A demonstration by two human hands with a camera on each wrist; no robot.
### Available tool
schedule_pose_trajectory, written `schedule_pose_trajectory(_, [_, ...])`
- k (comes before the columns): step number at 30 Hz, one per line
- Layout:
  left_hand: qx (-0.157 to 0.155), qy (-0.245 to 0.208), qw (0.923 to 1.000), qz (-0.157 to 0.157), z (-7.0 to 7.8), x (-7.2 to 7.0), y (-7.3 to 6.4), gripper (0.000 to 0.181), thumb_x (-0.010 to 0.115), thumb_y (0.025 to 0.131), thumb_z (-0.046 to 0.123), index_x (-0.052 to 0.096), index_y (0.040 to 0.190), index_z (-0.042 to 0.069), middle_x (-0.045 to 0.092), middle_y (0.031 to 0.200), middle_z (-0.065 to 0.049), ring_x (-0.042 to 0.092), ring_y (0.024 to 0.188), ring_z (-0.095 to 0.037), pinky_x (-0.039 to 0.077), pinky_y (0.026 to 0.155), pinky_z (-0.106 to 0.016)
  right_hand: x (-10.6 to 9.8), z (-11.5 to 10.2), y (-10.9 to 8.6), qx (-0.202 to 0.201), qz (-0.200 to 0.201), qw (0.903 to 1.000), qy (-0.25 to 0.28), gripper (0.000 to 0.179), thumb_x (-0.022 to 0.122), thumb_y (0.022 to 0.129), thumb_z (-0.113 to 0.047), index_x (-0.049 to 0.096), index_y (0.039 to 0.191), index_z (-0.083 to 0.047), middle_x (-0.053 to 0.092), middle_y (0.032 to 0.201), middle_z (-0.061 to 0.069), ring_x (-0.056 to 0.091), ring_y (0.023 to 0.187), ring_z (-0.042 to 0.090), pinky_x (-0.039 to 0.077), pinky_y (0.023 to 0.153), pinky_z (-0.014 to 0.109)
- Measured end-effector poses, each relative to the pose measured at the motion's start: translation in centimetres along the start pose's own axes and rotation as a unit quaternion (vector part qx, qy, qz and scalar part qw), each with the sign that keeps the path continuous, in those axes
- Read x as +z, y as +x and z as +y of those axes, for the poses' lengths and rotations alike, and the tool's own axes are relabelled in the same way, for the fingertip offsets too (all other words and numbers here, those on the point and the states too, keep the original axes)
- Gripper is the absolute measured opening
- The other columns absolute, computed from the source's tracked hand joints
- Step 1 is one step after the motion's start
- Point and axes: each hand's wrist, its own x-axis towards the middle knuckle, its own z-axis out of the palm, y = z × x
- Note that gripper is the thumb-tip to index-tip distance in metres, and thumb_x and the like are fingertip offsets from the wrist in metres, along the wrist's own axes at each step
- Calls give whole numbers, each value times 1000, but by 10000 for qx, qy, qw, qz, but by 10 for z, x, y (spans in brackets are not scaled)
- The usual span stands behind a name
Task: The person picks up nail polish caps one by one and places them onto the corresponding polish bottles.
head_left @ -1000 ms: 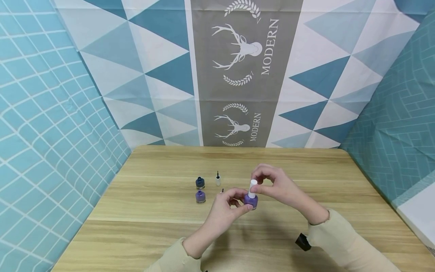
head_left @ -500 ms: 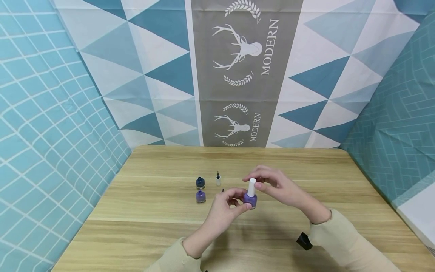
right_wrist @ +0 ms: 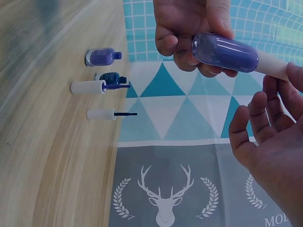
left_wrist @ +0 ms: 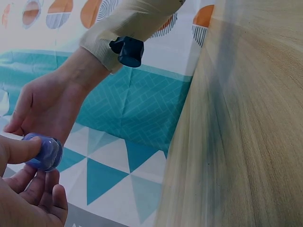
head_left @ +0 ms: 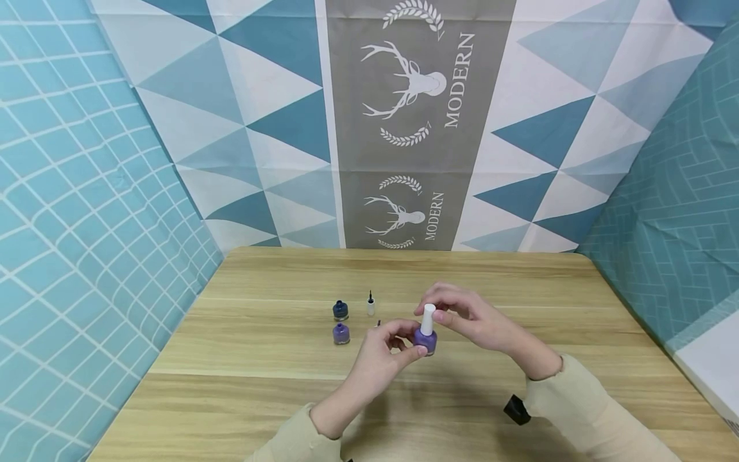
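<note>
A capped purple nail polish bottle (head_left: 425, 341) is held above the table, its white cap (head_left: 428, 319) pointing up. My left hand (head_left: 378, 359) grips the glass body between thumb and fingers. At the cap, my right hand (head_left: 470, 319) has its thumb and a fingertip on either side, pinching it lightly; its other fingers are spread in the right wrist view. An uncapped purple bottle (head_left: 341, 333) and an uncapped dark blue bottle (head_left: 340, 311) stand left of my hands. A white brush cap (head_left: 371, 307) stands brush up; a purple-tipped brush cap (right_wrist: 90, 87) is mostly hidden behind my left hand in the head view.
The wooden table (head_left: 242, 359) carries the bottles and brush caps. A patterned cloth (head_left: 277, 128) hangs behind it, with blue tiled cloth (head_left: 75, 192) at the left. A white block-like edge (head_left: 710, 359) stands at the right.
The right fingers loosened from the cap and spread half a second ago, then drew slightly back in around it. The left hand and bottle have barely moved.
</note>
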Motion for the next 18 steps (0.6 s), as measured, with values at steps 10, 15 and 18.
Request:
schedule_pose_trajectory(10, [-78,-104,9999,-4,1,0,0,26,75,79,11,69,103,8,70,93,-4,58,82,-10,48,69,-21,2,5,0,-101,278,9989,-361,25,55,92,0,65,107,-17,62,100,0,55,87,12,48,68,27])
schedule_pose_trajectory(15, [-220,-80,9997,-36,23,-3,-3,25,73,78,2,68,103,1,70,92,-9,58,81,-13,48,69,-21,2,6,0,-106,372,9982,-452,25,58,91,0,66,105,-19,63,97,0,54,82,12,46,64,26])
schedule_pose_trajectory(18, [-232,-57,9997,-65,36,-5,-5,25,72,78,0,67,102,-2,69,92,-12,58,81,-16,48,69,-21,2,5,0,-134,435,9976,-521,25,59,90,0,66,104,-19,63,96,-2,54,81,11,45,62,25])
